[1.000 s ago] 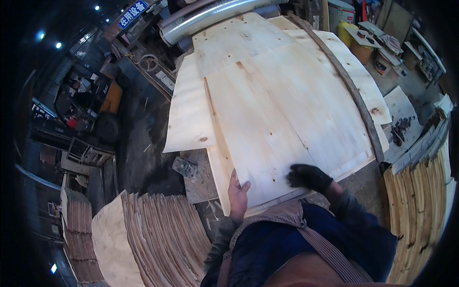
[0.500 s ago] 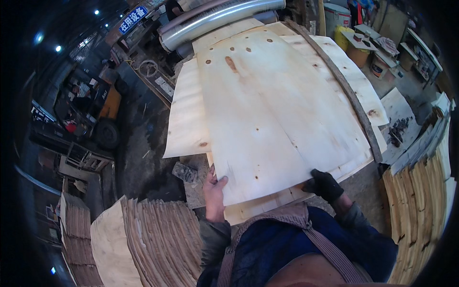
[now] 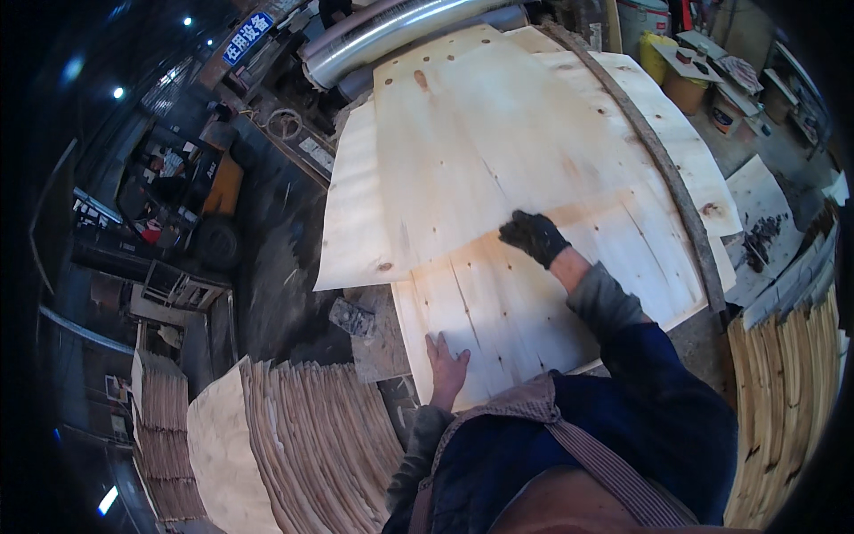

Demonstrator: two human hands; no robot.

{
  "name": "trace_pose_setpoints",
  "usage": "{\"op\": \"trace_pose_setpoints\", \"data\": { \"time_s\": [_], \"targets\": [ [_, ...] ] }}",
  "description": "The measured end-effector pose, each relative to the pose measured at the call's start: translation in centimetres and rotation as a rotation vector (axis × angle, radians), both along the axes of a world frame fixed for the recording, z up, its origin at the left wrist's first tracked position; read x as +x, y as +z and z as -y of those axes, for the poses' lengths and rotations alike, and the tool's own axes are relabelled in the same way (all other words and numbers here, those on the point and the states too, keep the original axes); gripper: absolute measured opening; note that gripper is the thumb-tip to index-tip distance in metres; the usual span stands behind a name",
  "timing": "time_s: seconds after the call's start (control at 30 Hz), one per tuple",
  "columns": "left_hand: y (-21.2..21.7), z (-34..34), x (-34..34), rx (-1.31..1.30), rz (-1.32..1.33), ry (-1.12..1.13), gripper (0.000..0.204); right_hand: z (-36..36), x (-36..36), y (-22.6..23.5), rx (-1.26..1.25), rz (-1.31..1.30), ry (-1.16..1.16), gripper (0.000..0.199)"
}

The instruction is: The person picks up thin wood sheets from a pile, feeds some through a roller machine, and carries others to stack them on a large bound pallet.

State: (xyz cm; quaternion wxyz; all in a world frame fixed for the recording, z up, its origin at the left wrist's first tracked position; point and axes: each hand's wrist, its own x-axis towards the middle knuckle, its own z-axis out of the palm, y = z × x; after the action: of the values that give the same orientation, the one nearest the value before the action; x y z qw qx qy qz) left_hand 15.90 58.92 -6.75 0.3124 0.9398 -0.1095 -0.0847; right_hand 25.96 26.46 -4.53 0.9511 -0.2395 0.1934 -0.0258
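A pale wood veneer sheet [image 3: 498, 133] with dark knots reaches from the metal rollers down to the middle of the table. My right hand [image 3: 534, 238], in a black glove, is at its near edge with the fingers curled onto that edge. Nearer to me lies another veneer sheet [image 3: 507, 320], marked by thin cracks and small knots. On its left part rests my left hand [image 3: 447, 369], bare, fingers spread and holding nothing. The undersides of the right fingers are hidden.
Shiny rollers [image 3: 382, 40] cross the far end. A long wooden strip [image 3: 654, 147] runs along the right of the sheets. Veneer stacks stand at lower left [image 3: 320, 445] and right [image 3: 783, 409]. At left is a forklift [image 3: 209, 191] with a person [image 3: 167, 165] at it.
The upper veneer sheet has slid away toward the rollers, uncovering the one beneath. My right hand has moved forward and left with its edge; my left hand has let go and lies lower.
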Motion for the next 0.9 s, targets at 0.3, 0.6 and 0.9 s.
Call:
{"op": "trace_pose_setpoints", "data": {
  "time_s": [0.3,0.6,0.9],
  "targets": [
    [-3.2,-1.6,1.6,-0.531,-0.196,0.208,0.07,-0.5,-6.6,-1.5,-0.137,0.117,0.256,0.031],
    [2.9,-1.7,1.9,-0.971,-0.336,0.227,0.057,-3.8,-25.0,-0.6,0.05,-0.223,0.325,0.027],
    [10.4,-1.0,2.2,-1.259,-0.331,0.169,0.06,-3.0,-30.2,1.8,-0.095,-0.503,0.235,0.025]
  ]
}}
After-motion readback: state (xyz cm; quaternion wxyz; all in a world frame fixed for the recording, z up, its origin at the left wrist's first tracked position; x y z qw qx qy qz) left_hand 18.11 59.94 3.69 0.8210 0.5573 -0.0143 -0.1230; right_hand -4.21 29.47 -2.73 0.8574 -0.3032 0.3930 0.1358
